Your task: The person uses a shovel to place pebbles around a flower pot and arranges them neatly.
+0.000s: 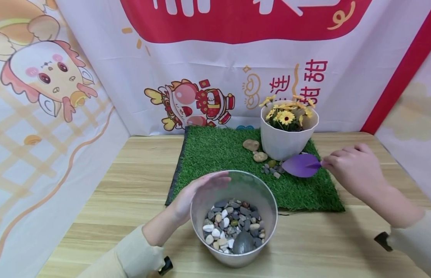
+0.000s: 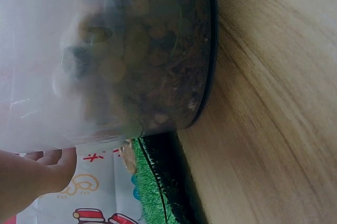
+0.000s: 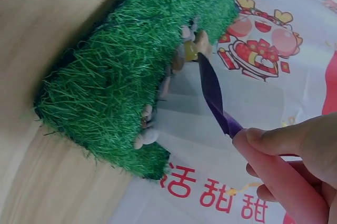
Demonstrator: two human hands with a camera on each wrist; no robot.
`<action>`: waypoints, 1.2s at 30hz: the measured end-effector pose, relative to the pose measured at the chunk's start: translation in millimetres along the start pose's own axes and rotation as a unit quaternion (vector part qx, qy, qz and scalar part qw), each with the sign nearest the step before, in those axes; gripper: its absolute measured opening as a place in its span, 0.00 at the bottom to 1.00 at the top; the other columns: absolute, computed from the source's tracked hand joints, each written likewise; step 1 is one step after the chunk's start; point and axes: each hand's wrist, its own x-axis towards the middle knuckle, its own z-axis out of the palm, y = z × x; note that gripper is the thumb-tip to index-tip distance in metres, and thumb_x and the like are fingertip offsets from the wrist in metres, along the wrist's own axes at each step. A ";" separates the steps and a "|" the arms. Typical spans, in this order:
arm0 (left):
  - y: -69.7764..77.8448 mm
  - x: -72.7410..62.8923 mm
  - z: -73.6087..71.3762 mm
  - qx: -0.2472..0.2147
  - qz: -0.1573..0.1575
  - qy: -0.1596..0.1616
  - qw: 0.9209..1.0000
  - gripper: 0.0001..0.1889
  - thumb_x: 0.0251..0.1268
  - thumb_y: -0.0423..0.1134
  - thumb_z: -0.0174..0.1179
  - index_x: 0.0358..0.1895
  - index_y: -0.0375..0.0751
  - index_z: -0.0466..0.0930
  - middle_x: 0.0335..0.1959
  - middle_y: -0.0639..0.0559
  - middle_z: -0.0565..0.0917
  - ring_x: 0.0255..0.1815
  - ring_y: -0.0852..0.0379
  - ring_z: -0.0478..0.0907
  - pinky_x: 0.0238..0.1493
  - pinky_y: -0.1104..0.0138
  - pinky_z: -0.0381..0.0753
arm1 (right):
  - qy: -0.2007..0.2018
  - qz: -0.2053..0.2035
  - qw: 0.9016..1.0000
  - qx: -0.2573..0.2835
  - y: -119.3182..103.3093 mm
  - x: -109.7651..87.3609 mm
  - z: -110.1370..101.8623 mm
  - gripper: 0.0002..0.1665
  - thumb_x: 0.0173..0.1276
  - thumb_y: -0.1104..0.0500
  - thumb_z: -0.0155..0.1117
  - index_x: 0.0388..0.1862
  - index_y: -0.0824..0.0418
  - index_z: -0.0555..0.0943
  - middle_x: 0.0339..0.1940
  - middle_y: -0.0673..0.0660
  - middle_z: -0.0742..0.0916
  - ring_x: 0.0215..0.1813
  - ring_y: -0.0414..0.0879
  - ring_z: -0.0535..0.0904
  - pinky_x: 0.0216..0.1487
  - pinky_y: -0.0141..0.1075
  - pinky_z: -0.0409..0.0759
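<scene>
My right hand (image 1: pixel 356 170) grips a small garden trowel by its pink handle (image 3: pixel 284 182). Its purple blade (image 1: pixel 302 165) is over the grass mat, in front of the white flowerpot (image 1: pixel 285 143). In the right wrist view the thumb lies along the handle. My left hand (image 1: pixel 198 193) rests with straight fingers along the outside of a translucent bucket (image 1: pixel 272 231), near its rim. Inside the bucket are grey, white and tan pebbles (image 1: pixel 233 220) and a larger dark stone (image 1: pixel 244 243). The bucket wall (image 2: pixel 37 66) fills much of the left wrist view.
Yellow daisy-like flowers (image 1: pixel 286 117) stand in the pot. Two tan stones (image 1: pixel 251 145) and several small pebbles (image 1: pixel 272 168) lie beside it on the artificial grass mat (image 1: pixel 215 150). The wooden table (image 1: pixel 132 185) meets a printed cloth backdrop (image 1: pixel 201 58) behind.
</scene>
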 end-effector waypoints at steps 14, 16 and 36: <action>-0.7 0.1 -0.7 0.005 0.001 -0.003 1.000 0.30 0.86 0.46 0.30 0.77 0.28 0.59 0.74 0.33 0.68 0.75 0.38 0.64 0.77 0.48 0.59 | 0.086 -0.029 0.996 -0.009 -17.7 18.4 -25.2 0.42 0.85 0.38 0.36 0.38 0.63 0.91 0.29 0.61 0.88 0.30 0.59 0.85 0.37 0.57 0.71; -0.5 0.2 -0.8 0.006 0.002 -0.003 1.000 0.30 0.86 0.47 0.30 0.77 0.28 0.59 0.74 0.33 0.68 0.75 0.38 0.64 0.77 0.48 0.58 | 0.099 -0.033 0.995 -0.008 -23.3 24.6 -32.3 0.39 0.85 0.38 0.39 0.41 0.62 0.91 0.31 0.61 0.89 0.32 0.59 0.85 0.39 0.59 0.73; -1.5 0.3 -1.5 -0.007 -0.009 -0.001 1.000 0.30 0.86 0.47 0.31 0.78 0.29 0.58 0.74 0.34 0.68 0.76 0.39 0.64 0.78 0.48 0.55 | 0.166 -0.137 0.974 0.063 -93.6 65.0 -75.3 0.26 0.86 0.50 0.47 0.42 0.59 0.92 0.36 0.58 0.90 0.36 0.58 0.85 0.38 0.55 0.74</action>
